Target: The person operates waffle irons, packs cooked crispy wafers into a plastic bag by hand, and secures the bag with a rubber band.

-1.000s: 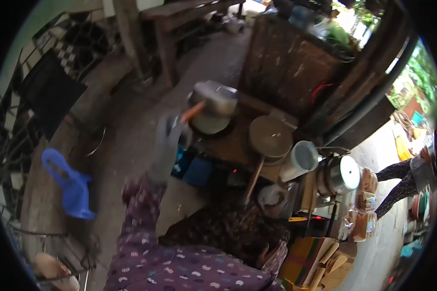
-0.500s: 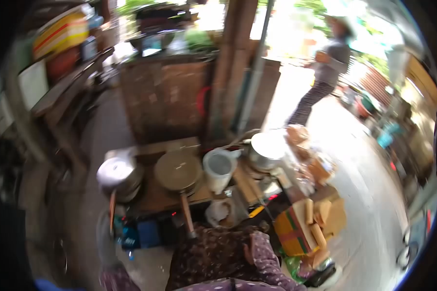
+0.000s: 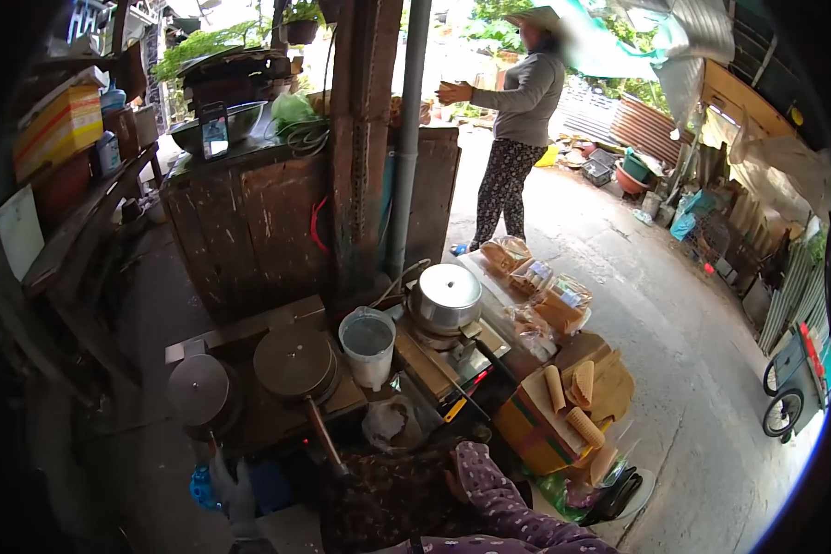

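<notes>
My left hand (image 3: 236,497), in a grey glove, is raised at the lower left with its fingers apart. It is by the handle of the leftmost round waffle-cone iron (image 3: 198,390); I cannot tell whether it touches that handle. A second round iron (image 3: 294,362) lies closed beside it, its long handle (image 3: 326,440) pointing towards me. My right hand (image 3: 455,484) rests on the dark patterned cloth over my lap, mostly hidden by the purple dotted sleeve, so its fingers are unclear. Blue things (image 3: 205,487) lie beside my left hand.
A white bucket (image 3: 369,351) and a silver lidded pot (image 3: 447,300) stand farther back. At right are rolled cones (image 3: 583,428) on a cardboard box (image 3: 526,434), and bagged cones (image 3: 563,305). A person in a conical hat (image 3: 524,102) stands beyond the wooden cabinet (image 3: 258,217).
My gloved left hand has come into view near the left iron's handle. My view has shifted, with the cookware appearing lower and left. The person behind now has an arm held forward.
</notes>
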Tool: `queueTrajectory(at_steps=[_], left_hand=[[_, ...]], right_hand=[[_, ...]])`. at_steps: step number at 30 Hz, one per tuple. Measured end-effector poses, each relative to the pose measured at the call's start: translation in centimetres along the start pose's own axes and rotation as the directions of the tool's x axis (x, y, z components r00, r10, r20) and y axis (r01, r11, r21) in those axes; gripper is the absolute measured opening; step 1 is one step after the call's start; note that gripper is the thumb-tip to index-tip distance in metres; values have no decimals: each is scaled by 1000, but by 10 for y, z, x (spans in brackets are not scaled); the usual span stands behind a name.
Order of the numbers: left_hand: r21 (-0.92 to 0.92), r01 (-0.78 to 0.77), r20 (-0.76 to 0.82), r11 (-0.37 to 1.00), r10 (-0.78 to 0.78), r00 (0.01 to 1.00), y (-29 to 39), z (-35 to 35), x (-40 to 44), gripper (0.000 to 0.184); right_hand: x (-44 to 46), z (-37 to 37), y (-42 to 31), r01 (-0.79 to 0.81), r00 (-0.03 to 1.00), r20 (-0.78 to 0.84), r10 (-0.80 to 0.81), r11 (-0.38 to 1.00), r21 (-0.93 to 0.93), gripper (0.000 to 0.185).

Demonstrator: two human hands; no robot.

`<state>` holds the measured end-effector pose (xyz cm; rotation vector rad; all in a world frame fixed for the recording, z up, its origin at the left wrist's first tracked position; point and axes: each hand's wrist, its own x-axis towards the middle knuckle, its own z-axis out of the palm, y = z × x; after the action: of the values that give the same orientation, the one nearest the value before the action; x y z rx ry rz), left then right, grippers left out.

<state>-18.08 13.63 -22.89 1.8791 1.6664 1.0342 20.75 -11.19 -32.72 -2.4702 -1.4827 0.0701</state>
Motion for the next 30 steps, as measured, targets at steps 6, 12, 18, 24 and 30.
queueTrajectory(at_steps=[6, 12, 18, 24, 30], left_hand=[[-754, -380, -83, 535, 497, 864, 212, -51, 16, 58], [-912, -265, -402, -312, 806, 435, 341, -76, -5, 69], [-875, -296, -473, -382, 805, 359, 357, -79, -20, 60], [-833, -458, -486, -311, 807, 336, 357, -87, -26, 51], [-771, -636, -455, 26, 677, 579, 305, -48, -35, 48]], right_hand=[[-4, -3, -5, 34, 999, -6, -34, 999, -6, 53], [-7, -4, -14, 74, 997, -14, -74, 997, -7, 52], [12, -31, -41, 160, 986, -39, -159, 987, 24, 51], [19, -44, -40, 287, 955, -95, -281, 956, 64, 50], [-20, -74, -18, 93, 983, -170, -64, 981, 169, 45]])
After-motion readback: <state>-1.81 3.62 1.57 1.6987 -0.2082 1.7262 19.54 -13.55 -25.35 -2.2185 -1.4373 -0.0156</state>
